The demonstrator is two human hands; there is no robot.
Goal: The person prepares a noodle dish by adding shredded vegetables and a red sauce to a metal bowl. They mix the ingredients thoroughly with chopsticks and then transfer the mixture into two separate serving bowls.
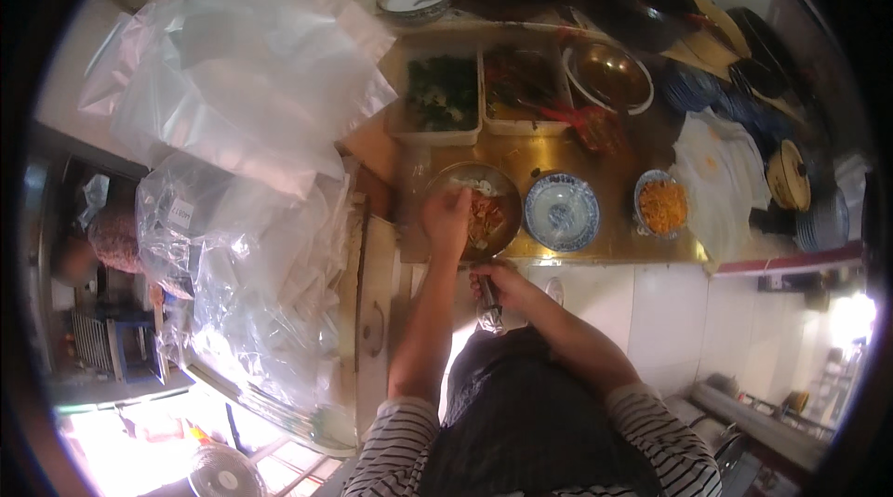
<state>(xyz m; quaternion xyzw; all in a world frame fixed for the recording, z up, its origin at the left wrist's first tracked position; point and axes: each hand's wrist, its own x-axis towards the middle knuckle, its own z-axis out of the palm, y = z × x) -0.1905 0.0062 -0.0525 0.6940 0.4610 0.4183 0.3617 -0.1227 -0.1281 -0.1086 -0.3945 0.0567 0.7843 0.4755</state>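
Observation:
My right hand (pixel 500 284) is wrapped round the handle (pixel 489 313) of a round metal pan (pixel 514 183) at the counter's front edge. Inside the pan lie reddish-orange strips of food (pixel 487 216) and some white pieces (pixel 481 186). Over the pan's left side is my left hand (pixel 448 218), its fingers drawn together close to the food; what they hold, if anything, is hidden. Just right of the pan sits a blue-and-white patterned bowl (pixel 562 212). Beyond it stands a smaller bowl holding orange shredded food (pixel 662 206).
Behind the pan are a tub of chopped greens (pixel 441 92), a second tub (pixel 524 79) and a metal bowl (pixel 609 76). Large clear plastic bags (pixel 251 69) crowd the left. A white cloth (pixel 716 172), a lidded pot (pixel 789 174) and stacked dishes (pixel 822 218) stand right.

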